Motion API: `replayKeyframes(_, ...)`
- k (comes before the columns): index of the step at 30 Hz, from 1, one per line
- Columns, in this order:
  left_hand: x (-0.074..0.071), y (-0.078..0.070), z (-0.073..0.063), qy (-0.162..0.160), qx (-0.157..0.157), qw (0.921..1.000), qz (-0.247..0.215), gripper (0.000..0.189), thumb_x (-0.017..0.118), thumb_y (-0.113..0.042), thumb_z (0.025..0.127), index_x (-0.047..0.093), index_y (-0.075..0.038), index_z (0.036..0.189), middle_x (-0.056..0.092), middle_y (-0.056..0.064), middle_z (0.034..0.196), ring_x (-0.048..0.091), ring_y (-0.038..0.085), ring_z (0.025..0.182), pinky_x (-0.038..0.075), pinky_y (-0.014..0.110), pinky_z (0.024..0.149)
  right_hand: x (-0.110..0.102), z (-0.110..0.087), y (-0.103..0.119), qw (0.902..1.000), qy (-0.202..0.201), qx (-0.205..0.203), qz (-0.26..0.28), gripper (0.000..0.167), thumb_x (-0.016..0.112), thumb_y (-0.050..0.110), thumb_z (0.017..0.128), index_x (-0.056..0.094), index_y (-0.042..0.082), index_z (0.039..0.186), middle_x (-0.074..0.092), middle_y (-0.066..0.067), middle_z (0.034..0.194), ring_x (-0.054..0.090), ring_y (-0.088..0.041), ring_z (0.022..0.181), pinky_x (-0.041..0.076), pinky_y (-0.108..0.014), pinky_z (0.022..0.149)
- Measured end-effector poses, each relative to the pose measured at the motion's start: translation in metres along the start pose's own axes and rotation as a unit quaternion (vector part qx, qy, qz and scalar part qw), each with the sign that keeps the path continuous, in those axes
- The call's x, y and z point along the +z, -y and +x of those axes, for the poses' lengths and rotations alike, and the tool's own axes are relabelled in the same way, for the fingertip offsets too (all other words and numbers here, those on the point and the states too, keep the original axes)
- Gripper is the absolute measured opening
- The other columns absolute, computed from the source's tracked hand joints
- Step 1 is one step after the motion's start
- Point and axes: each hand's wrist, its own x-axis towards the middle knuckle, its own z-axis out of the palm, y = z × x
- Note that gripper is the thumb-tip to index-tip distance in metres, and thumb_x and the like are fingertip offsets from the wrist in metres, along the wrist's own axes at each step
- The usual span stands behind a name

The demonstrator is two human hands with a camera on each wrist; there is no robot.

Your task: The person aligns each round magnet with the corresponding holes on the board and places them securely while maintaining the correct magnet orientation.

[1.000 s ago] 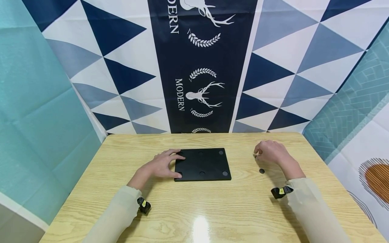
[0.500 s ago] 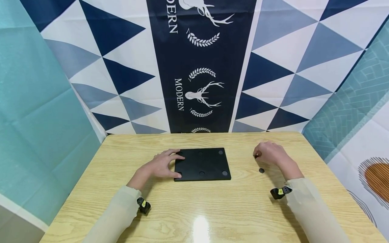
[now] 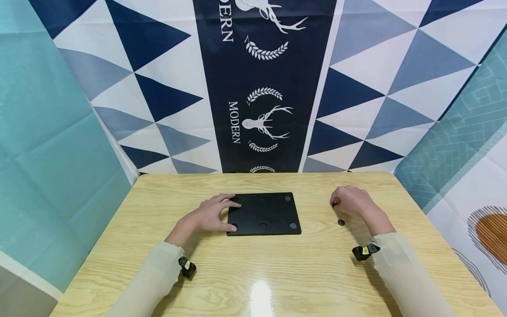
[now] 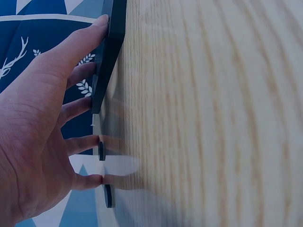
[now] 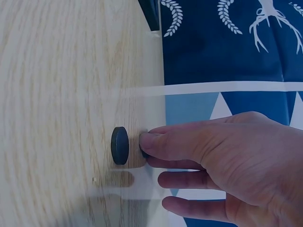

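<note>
A flat black board [image 3: 261, 215] with round circles along its long edges lies on the wooden table. My left hand [image 3: 211, 214] rests at its left end, thumb on the near corner, fingers spread. Two small black discs [image 4: 109, 196] stand by the ring and little fingers in the left wrist view; the hand hides them from the head view. My right hand [image 3: 352, 200] pinches a black disc [image 5: 143, 144] between thumb and forefinger, low at the table, mostly covered by the fingertips. A second loose disc [image 3: 341, 223] lies just nearer to me.
The wooden table [image 3: 222, 273] has a bright glare at its near middle. Patterned cloth [image 3: 263, 66] hangs right behind its far edge, with teal cloth [image 3: 59, 145] at the left side. Each wrist carries a small black camera [image 3: 361, 252].
My right thumb and fingertips have closed onto the disc at the table. The left hand, board and loose disc have stayed put.
</note>
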Motion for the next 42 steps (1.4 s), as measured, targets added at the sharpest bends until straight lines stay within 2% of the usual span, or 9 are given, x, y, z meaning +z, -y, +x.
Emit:
replayKeyframes(1,-0.002,-0.002,0.000,0.005,-0.003,1.0000,-0.004,0.082,0.078,-0.078,0.093,0.060,-0.038,0.162,0.035,0.009,0.185,0.037,0.053,0.167,0.030,0.095,0.118,0.000,0.000,0.000,1.0000,0.000,0.002,-0.001,0.024,0.080,0.004,0.096,0.078,0.023,0.081,0.067,0.007,0.077,0.050,-0.016,0.072,0.037,-0.037,0.066)
replayKeyframes(3,0.003,0.006,0.003,-0.002,0.002,1.0000,0.001,0.083,0.078,-0.079,0.092,0.060,-0.039,0.162,0.036,0.008,0.185,0.037,0.052,0.166,0.031,0.094,0.117,-0.001,0.000,0.000,1.0000,0.000,0.007,-0.003,0.020,0.082,0.005,0.096,0.082,0.022,0.085,0.073,0.005,0.080,0.054,-0.015,0.072,0.044,-0.038,0.066)
replayKeyframes(8,0.000,0.001,0.002,0.007,-0.008,0.9997,-0.022,0.084,0.081,-0.077,0.090,0.060,-0.039,0.162,0.034,0.008,0.186,0.034,0.053,0.169,0.025,0.094,0.122,-0.002,-0.001,0.000,0.9999,0.004,0.015,-0.006,0.012,0.084,0.008,0.096,0.085,0.019,0.093,0.081,0.001,0.090,0.062,-0.015,0.076,0.055,-0.043,0.070)
replayKeyframes(13,-0.001,0.001,0.002,0.005,-0.018,0.9993,-0.032,0.083,0.082,-0.077,0.090,0.060,-0.041,0.162,0.033,0.006,0.187,0.032,0.050,0.171,0.024,0.092,0.125,-0.001,0.000,0.000,0.9998,-0.002,0.019,-0.007,0.013,0.082,0.008,0.098,0.082,0.019,0.091,0.076,0.002,0.086,0.057,-0.016,0.075,0.047,-0.039,0.069)
replayKeyframes(19,0.002,0.006,0.002,0.001,-0.013,0.9996,-0.024,0.084,0.080,-0.079,0.090,0.060,-0.040,0.162,0.034,0.007,0.186,0.032,0.052,0.170,0.025,0.093,0.123,0.000,0.000,0.001,0.9999,-0.013,0.005,0.003,0.020,0.079,0.006,0.097,0.074,0.020,0.083,0.058,0.004,0.073,0.047,-0.017,0.070,0.034,-0.037,0.067)
replayKeyframes(23,0.004,0.008,0.002,0.002,-0.014,0.9996,-0.025,0.085,0.081,-0.079,0.090,0.059,-0.041,0.163,0.033,0.006,0.187,0.032,0.050,0.171,0.025,0.092,0.124,0.000,0.000,0.003,0.9999,-0.014,0.003,0.007,0.023,0.078,0.004,0.094,0.071,0.020,0.080,0.050,0.005,0.069,0.043,-0.016,0.069,0.031,-0.037,0.066)
replayKeyframes(35,0.007,0.014,0.005,0.001,-0.018,0.9994,-0.029,0.087,0.080,-0.084,0.087,0.060,-0.044,0.161,0.033,0.003,0.187,0.031,0.048,0.172,0.023,0.091,0.127,0.003,0.001,0.007,0.9999,0.000,0.004,0.011,0.018,0.077,0.003,0.094,0.076,0.020,0.089,0.065,0.004,0.080,0.049,-0.016,0.072,0.037,-0.037,0.069)
replayKeyframes(42,0.007,0.013,0.004,0.001,-0.011,0.9996,-0.026,0.085,0.079,-0.082,0.089,0.060,-0.044,0.162,0.032,0.004,0.187,0.032,0.050,0.171,0.024,0.092,0.125,0.006,0.000,0.007,0.9999,0.000,0.001,0.017,0.019,0.076,0.003,0.095,0.075,0.020,0.089,0.064,0.004,0.080,0.049,-0.015,0.073,0.037,-0.037,0.068)
